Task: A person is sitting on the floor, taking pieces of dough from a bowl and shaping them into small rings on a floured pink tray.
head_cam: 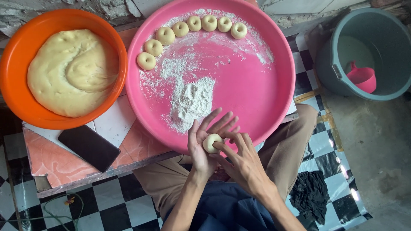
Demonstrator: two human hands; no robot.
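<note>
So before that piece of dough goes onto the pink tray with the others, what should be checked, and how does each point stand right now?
1. Dough piece secure: it sits in the left hand palm. Ok.
2. Hole formed: the right hand fingers press its middle and cover it. Cannot tell.
3. Space on the pink tray: seven dough rings curve along the far rim, with bare floured room beside them. Ok.
4. Flour available: a flour pile lies near the tray's middle. Ok.
5. More dough at hand: the orange bowl holds a large dough mass. Ok.
6. Black phone clear of the flour, off the tray. Ok.
</note>
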